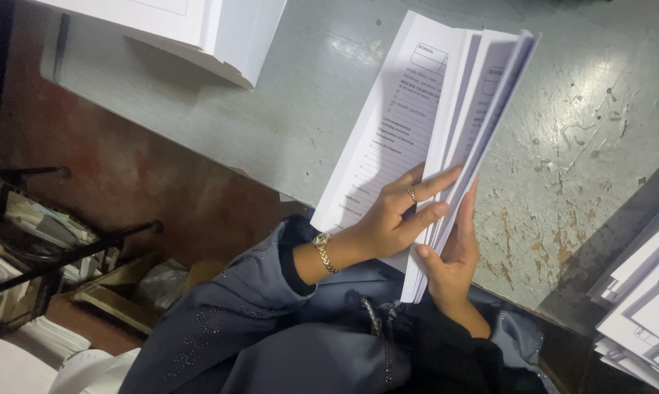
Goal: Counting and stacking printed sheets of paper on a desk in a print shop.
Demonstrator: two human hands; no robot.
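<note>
Booklet (388, 138) corner cut off, right hand (453, 266) half hidden beneath pages
</note>
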